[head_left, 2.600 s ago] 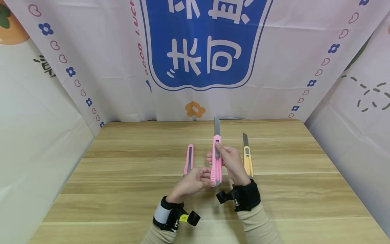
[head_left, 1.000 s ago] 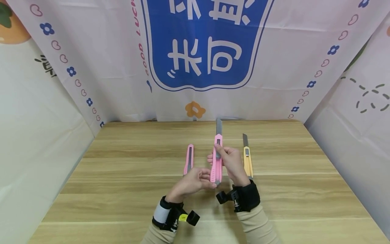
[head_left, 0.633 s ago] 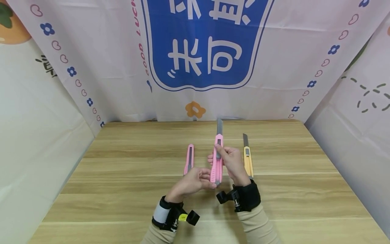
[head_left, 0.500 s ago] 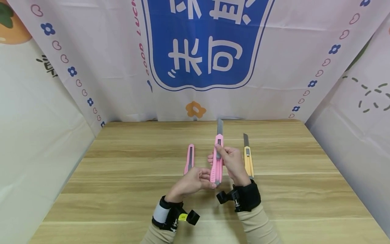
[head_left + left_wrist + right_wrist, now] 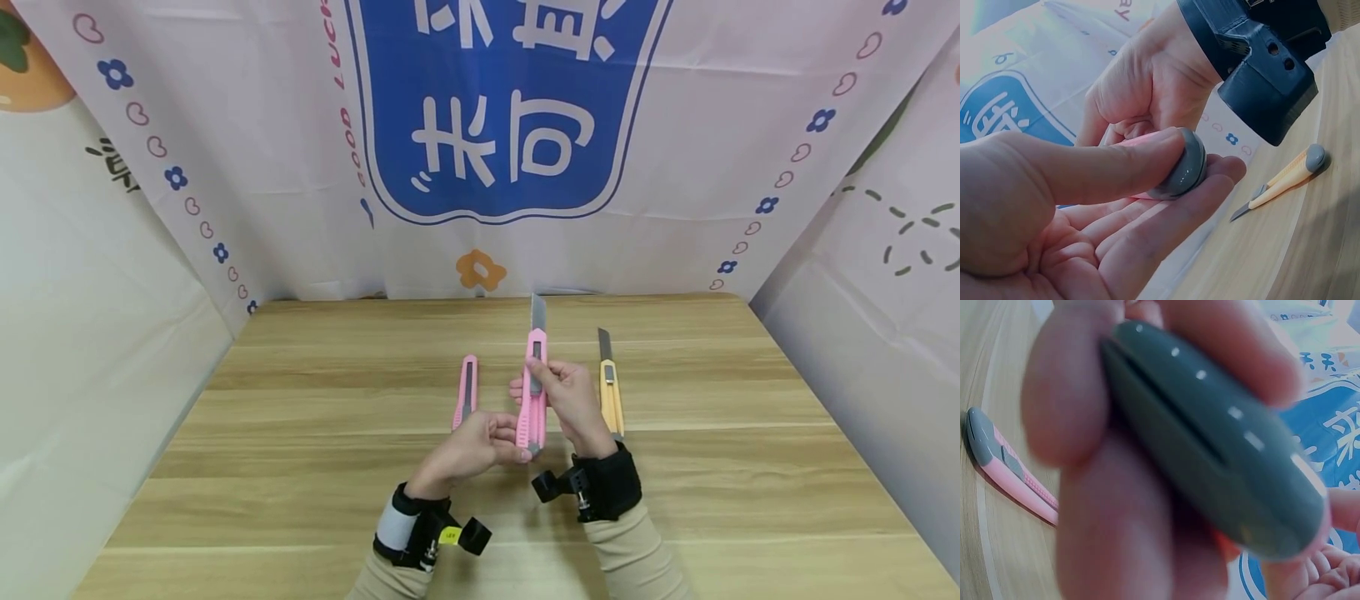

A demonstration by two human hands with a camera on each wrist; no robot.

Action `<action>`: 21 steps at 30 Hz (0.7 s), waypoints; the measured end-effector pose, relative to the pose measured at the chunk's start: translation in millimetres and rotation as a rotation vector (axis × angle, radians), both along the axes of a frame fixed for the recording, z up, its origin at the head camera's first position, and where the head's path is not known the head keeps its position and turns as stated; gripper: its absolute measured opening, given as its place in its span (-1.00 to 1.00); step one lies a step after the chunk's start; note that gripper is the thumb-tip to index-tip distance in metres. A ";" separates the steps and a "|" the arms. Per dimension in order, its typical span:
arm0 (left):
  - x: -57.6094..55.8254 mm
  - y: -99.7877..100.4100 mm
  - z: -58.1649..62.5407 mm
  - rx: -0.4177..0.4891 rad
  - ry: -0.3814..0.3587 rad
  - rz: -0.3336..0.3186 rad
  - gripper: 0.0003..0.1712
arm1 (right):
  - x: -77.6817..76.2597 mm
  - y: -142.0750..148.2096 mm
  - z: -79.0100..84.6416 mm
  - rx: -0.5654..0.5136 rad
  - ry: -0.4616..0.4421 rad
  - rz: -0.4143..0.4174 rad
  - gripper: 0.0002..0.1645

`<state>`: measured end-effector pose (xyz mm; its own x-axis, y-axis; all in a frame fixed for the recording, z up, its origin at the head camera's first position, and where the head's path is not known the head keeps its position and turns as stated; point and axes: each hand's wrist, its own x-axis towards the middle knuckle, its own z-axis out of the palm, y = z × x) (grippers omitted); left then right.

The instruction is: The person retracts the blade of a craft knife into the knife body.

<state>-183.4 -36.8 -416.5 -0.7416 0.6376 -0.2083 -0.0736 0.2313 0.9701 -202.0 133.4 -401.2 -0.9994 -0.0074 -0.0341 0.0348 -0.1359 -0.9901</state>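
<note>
A pink utility knife (image 5: 531,425) with a grey blade stands out from the person's two hands above the table. The left hand (image 5: 468,446) pinches its lower end; in the left wrist view the thumb lies on the grey end cap (image 5: 1190,165). Higher up, the right hand (image 5: 573,404) grips the handle, its thumb at the slider. That same end cap (image 5: 1210,437) fills much of the right wrist view. A second pink utility knife (image 5: 467,387) lies left of the hands, partly hidden by the left one, no blade showing.
To the right of the right hand lies a yellow utility knife (image 5: 611,400), its blade out. All rest over a wooden table (image 5: 300,467). A white printed cloth (image 5: 300,208) hangs behind the table's far edge, with more cloth at both sides.
The blade of the held pink knife sticks out slightly less, and its grey slider and the right thumb sit a little lower. The left hand keeps its hold; the lying knives have not moved.
</note>
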 end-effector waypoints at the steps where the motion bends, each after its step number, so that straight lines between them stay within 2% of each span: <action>1: 0.0 0.0 0.0 -0.001 0.006 -0.001 -0.65 | 0.1 -0.3 0.1 -0.006 0.002 0.001 -0.52; 6: -0.2 -0.1 0.0 0.004 0.026 -0.016 -0.62 | 0.3 -0.5 -0.6 -0.029 0.000 -0.002 -0.54; 13: -0.1 0.1 0.1 0.003 0.016 -0.011 -0.61 | 1.8 -0.4 0.4 -0.057 -0.011 0.022 -0.58; 21: 0.0 -0.6 1.0 0.014 0.002 -0.011 -0.60 | 2.2 -0.5 2.1 -0.041 -0.006 0.033 -0.55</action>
<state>-183.4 -37.4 -415.5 -0.7349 0.6488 -0.1974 -0.0689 0.2181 0.9735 -199.8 132.9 -399.1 -0.9984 -0.0422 -0.0388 0.0457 -0.1754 -0.9834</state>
